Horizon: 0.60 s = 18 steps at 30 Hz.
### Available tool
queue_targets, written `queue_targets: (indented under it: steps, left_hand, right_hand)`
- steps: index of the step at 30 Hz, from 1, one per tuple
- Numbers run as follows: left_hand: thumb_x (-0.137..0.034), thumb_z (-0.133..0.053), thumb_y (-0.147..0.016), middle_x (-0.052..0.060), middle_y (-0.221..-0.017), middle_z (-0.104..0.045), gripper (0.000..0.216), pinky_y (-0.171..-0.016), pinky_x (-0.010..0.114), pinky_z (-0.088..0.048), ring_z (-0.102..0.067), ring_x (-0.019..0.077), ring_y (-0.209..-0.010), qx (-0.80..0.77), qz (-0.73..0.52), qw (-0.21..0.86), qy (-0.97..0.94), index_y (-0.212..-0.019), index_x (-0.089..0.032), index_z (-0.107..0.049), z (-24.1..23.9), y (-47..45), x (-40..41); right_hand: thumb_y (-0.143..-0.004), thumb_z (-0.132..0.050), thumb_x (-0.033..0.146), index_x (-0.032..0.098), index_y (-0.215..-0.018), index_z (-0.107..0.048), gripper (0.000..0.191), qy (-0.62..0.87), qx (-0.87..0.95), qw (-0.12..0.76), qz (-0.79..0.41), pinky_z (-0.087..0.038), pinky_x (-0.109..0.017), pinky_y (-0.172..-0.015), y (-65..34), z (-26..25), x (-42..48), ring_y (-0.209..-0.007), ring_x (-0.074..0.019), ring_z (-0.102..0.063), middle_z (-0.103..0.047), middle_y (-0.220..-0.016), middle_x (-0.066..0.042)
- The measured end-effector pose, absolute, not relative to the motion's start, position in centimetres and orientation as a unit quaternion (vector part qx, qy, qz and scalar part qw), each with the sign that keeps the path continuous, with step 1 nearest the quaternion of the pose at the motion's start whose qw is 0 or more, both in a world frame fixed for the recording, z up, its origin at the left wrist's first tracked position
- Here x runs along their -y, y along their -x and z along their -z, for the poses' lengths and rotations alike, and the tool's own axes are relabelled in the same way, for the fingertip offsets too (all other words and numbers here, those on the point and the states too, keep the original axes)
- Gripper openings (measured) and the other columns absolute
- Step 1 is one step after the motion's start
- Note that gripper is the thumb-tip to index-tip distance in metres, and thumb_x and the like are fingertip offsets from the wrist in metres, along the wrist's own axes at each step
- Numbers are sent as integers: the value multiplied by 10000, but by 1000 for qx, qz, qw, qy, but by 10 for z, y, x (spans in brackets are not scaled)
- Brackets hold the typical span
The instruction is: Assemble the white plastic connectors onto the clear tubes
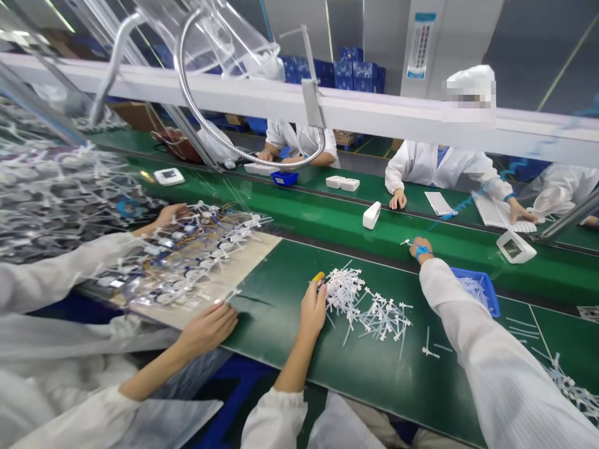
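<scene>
My left hand [312, 312] is closed around a small yellow thing [319, 277] at the left edge of a pile of thin pale tubes with white fittings [346, 288]. What the yellow thing is does not show clearly. Stretched over the green belt, my right hand [421, 248] has curled fingers and a blue band at its wrist. A small white fitting [405, 242] shows at its fingertips, apparently pinched there. Below my right forearm, a blue tray [493, 293] holds pale thin tubes. A few loose tubes [429, 346] lie on the green table.
At left, a co-worker's hand [208, 327] rests near a board [262, 249] of wired white parts. White device housings [372, 215] and another [515, 247] stand on the belt [322, 215]. Co-workers sit opposite, beyond a white overhead rail [388, 115]. More tubes [568, 383] lie at right.
</scene>
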<state>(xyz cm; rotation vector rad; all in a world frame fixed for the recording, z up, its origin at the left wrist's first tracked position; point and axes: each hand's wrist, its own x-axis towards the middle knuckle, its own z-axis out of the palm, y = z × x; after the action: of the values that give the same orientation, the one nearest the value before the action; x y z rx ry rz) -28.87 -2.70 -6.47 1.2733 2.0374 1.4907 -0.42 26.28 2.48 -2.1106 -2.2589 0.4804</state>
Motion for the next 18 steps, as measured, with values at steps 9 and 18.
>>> queue_targets:
  steps: [9, 18]
  left_hand:
    - [-540, -400, -1111, 116, -1423, -719, 515, -1131, 424, -533, -673, 298, -1338, -734, -517, 132, -421, -1449, -229, -633, 68, 287, 26]
    - [-408, -321, -1099, 211, -1311, -719, 498, -1217, 523, -427, -600, 344, -1344, -774, -465, 0, -430, -1265, -125, -696, 76, 290, 21]
  right_hand:
    - [-1061, -737, 385, 160, -1359, -673, 379, 621, 766, -14, -166, -632, -467, -983, 5, -45, -257, -1162, -271, -714, -685, -1355, -124]
    - [-933, -861, 366, 174, -1169, -795, 311, 471, 849, 43, -236, -558, -310, -951, 12, -48, -136, -1050, -227, -747, -801, -1087, -78]
